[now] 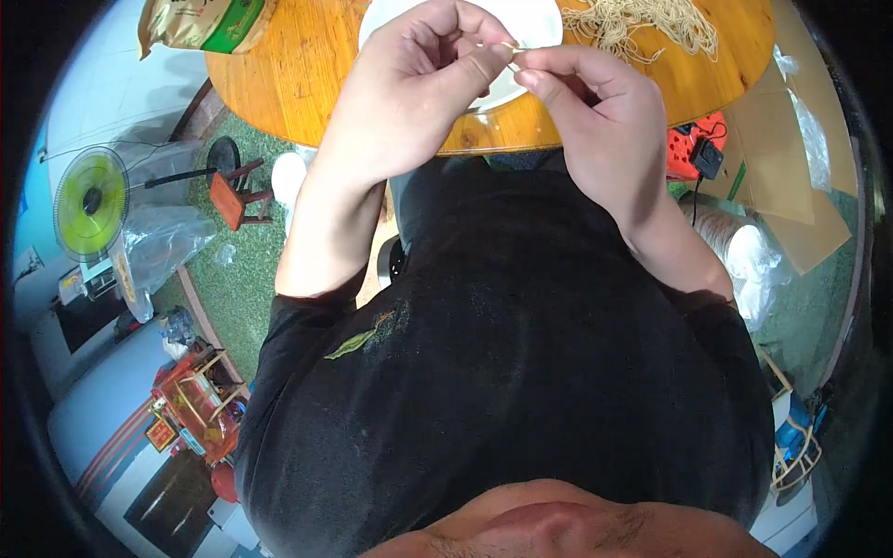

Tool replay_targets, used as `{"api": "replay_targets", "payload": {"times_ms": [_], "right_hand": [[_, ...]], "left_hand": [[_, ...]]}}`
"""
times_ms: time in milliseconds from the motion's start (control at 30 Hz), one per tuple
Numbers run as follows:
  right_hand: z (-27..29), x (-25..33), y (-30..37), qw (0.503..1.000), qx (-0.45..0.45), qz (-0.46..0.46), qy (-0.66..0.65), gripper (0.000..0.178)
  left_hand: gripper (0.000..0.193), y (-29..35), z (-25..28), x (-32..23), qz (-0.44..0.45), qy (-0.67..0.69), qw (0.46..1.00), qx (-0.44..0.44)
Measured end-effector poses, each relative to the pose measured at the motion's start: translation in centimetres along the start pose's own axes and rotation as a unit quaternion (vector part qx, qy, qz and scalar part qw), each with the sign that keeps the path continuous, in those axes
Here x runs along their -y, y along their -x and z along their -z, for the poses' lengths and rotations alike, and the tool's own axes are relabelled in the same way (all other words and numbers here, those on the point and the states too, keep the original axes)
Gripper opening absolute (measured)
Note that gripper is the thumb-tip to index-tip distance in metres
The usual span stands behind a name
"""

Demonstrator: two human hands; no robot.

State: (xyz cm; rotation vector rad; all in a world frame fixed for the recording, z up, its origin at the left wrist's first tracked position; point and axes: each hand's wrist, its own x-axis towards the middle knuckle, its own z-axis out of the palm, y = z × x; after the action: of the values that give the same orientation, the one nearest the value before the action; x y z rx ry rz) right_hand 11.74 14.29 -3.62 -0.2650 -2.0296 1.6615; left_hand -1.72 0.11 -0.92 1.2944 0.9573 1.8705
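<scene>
Both my hands meet fingertip to fingertip above a round white plate (pixel 549 23) on the wooden table. My left hand (pixel 419 93) is closed, its thumb and forefinger pinching a small pale yellowish piece (pixel 512 48). From the other side, my right hand (pixel 605 112) pinches at the same piece with thumb and forefinger. It is mostly covered by the fingertips and too small for its kind to show. Right of the plate lies a tangled heap of thin beige strands (pixel 642 26).
A tan and green bag (pixel 205 23) lies on the left of the round wooden table (pixel 288 84). Beyond the table's edge stand a green fan (pixel 91 203) and a small red stool (pixel 237 200) at left. At right are a red perforated crate (pixel 684 153) and cardboard sheets (pixel 791 139).
</scene>
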Motion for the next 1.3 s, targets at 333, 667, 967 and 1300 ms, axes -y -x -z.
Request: {"api": "replay_targets", "payload": {"times_ms": [333, 667, 967, 1300], "right_hand": [[1.0, 1.2, -1.6, 0.997, 0.057, -0.052, 0.025, 0.014], [1.8, 1.0, -2.5, 0.984, 0.167, -0.052, 0.027, 0.011], [2.6, -0.1, -2.3, 0.973, 0.165, -0.132, -0.094, 0.015], [3.1, -0.6, -2.2, 0.967, 0.152, -0.15, -0.137, 0.02]], "left_hand": [[0.008, -0.8, -0.3, -0.3, 0.061, -0.174, 0.981, -0.051], [0.006, -1.7, -0.6, -0.9, -0.091, -0.325, 0.941, 0.019], [0.012, -2.2, -2.8, -2.9, 0.233, -0.219, 0.932, -0.171], [0.01, -1.7, 0.0, 0.5, -0.218, -0.433, 0.875, -0.004]]}}
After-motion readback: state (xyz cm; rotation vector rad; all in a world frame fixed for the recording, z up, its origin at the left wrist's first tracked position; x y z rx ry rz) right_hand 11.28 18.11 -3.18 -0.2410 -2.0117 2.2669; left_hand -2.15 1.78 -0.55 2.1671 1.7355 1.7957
